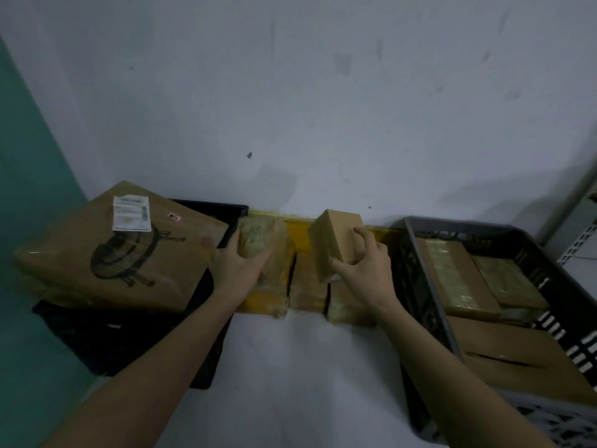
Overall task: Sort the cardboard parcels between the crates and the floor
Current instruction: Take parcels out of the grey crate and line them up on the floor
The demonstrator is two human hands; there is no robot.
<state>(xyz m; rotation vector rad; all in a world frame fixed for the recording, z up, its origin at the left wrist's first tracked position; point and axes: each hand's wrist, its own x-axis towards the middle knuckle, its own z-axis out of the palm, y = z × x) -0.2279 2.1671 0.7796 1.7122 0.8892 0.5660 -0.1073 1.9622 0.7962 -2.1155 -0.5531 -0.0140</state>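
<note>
My forearms are bare to the frame's lower edge; my left hand and right hand wear nothing.

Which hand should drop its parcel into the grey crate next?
Right. The right hand already holds a small cardboard box lifted beside the grey crate; the left hand grips a taped parcel farther away.

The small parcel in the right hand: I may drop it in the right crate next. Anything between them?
Nothing visible. The small parcel, gripped by the right hand, is just left of the grey crate, whose top is open.
</note>
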